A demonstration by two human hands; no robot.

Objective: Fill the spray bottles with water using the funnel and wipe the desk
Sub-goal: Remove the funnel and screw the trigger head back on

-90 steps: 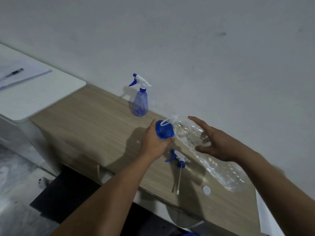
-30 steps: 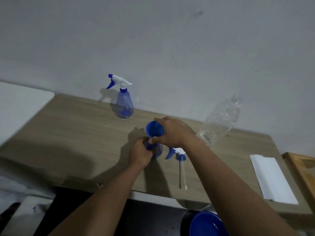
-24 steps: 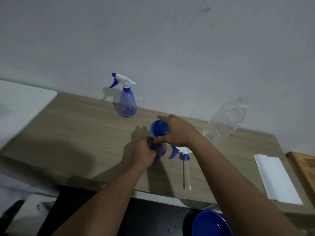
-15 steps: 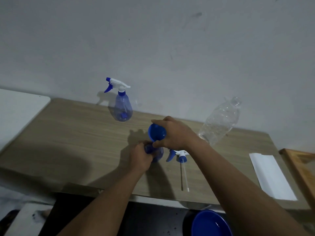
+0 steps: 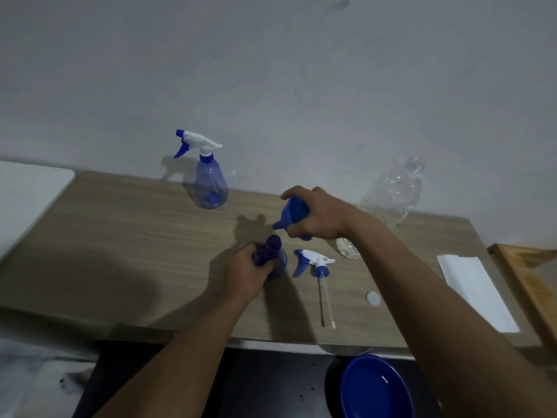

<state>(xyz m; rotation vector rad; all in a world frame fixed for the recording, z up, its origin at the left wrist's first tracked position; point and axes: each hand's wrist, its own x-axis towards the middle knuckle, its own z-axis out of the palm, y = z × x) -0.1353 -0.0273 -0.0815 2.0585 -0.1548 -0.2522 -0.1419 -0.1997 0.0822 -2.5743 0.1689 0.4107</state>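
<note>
An open-necked blue translucent spray bottle point(image 5: 272, 257) is gripped by the left hand point(image 5: 245, 274), apparently to keep it steady on the wood-grain desk point(image 5: 120, 251). A blue plastic funnel point(image 5: 291, 214) is held tilted in the closed fingers of the right hand point(image 5: 319, 218), just above and clear of the neck. A detached white-and-blue trigger head point(image 5: 315, 263) lies beside it, a capped second spray bottle point(image 5: 209, 184) and a clear plastic water bottle point(image 5: 388, 196) against the dim grey wall point(image 5: 271, 70). How full the bottle is cannot be judged.

Dim, soft-focus view; hands cast long shadows, edges curve.
</note>
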